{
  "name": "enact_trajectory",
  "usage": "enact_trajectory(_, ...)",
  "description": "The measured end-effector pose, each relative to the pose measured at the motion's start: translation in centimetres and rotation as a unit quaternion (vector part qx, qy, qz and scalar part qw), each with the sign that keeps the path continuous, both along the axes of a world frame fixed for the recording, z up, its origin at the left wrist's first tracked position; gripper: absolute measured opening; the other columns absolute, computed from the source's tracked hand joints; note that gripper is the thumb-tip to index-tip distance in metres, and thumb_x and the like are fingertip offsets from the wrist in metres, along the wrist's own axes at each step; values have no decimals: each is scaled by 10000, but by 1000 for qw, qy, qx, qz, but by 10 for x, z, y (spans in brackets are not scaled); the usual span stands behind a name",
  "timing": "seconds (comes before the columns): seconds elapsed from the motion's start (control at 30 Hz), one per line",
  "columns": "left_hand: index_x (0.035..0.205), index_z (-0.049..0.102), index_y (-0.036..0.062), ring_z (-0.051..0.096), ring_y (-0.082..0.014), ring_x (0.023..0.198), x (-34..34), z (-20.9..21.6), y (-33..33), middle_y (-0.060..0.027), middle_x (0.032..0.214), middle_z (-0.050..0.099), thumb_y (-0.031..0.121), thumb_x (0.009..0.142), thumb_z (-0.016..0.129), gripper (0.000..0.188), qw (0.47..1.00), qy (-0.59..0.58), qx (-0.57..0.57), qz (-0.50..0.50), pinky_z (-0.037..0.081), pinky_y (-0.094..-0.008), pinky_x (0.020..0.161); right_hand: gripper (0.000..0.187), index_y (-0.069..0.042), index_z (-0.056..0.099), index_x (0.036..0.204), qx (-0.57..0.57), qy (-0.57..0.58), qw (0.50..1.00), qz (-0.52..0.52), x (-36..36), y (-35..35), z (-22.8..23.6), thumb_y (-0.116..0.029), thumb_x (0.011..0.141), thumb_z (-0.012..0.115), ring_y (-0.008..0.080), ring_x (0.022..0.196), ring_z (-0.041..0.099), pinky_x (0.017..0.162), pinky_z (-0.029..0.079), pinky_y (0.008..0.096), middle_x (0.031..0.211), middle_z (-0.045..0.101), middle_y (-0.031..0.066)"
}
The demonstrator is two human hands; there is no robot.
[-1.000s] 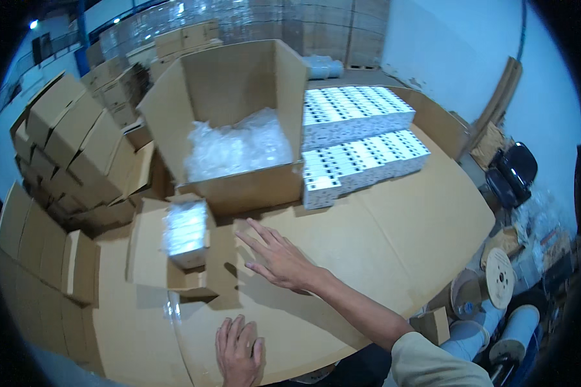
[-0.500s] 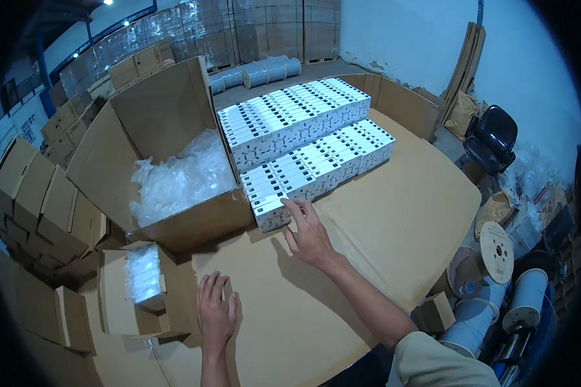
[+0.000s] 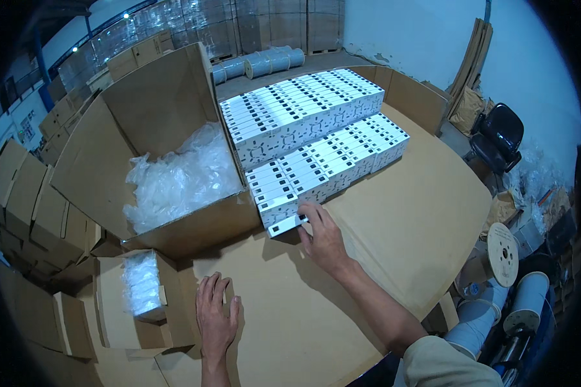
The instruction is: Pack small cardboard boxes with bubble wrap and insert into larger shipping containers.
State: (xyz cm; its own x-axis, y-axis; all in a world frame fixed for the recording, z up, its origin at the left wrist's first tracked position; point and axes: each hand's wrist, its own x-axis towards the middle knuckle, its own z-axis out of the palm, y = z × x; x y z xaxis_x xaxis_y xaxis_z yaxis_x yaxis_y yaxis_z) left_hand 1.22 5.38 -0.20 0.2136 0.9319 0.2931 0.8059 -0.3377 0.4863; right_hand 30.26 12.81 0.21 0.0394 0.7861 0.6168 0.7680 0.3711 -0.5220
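Observation:
My right hand point(image 3: 329, 244) pinches the right end of a slim white box point(image 3: 285, 225) with a dark square near each end. That box is drawn out from the front of a lower row of matching white boxes point(image 3: 332, 169), which stand packed side by side. Behind them rises a taller block of the same boxes point(image 3: 294, 109). My left hand point(image 3: 217, 317) lies open on the cardboard-covered table point(image 3: 277, 322), fingers forward and holding nothing. To its left is a small open carton point(image 3: 116, 316) with several items in clear plastic wrap point(image 3: 142, 282) inside.
A tall open carton point(image 3: 200, 224), partly filled with crumpled clear plastic bags point(image 3: 184, 180), stands left of the white boxes. Folded brown cartons point(image 3: 29, 200) crowd the far left. Beyond the table's right edge are cable reels point(image 3: 502, 255) and a black chair point(image 3: 497, 135).
My right hand has closed on the frontmost white box and pulled it toward me, off the row's end. My left hand stays on the table. The view has shifted slightly.

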Motion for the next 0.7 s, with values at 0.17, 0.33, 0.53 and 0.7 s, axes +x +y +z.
enact_trajectory(0.17,1289,599,51,430,-392,1378,-1,0,-3,-160,1417,530,121,897,686,408,1000,-18,-4,-6,309,-505,1184,389,-76,576,1166,-10,-39,999,15,-4,-10,6,33,810,690,357,998,642,812,561,451,1159,627,129)
enact_trajectory(0.33,1282,600,38,544,-335,1263,-4,4,-2,-167,1346,566,105,914,675,382,992,-124,-8,-4,454,-431,1067,348,-64,590,1153,-95,15,993,69,-21,-24,12,26,830,683,374,904,663,741,561,463,1094,633,122)
enact_trajectory(0.53,1292,553,42,681,-190,863,-15,3,0,-137,1089,665,197,1011,616,327,892,-406,-190,58,577,-324,763,330,-12,617,1114,-100,63,982,146,-71,-45,28,112,815,682,290,829,697,673,595,361,1052,638,132)
enact_trajectory(0.7,1274,499,58,659,-158,757,-25,-3,5,-123,1036,657,313,1064,545,334,734,-602,-310,55,561,-313,660,325,-39,597,1126,-91,80,971,207,-110,-66,29,73,828,665,369,979,653,765,570,452,1091,621,138)
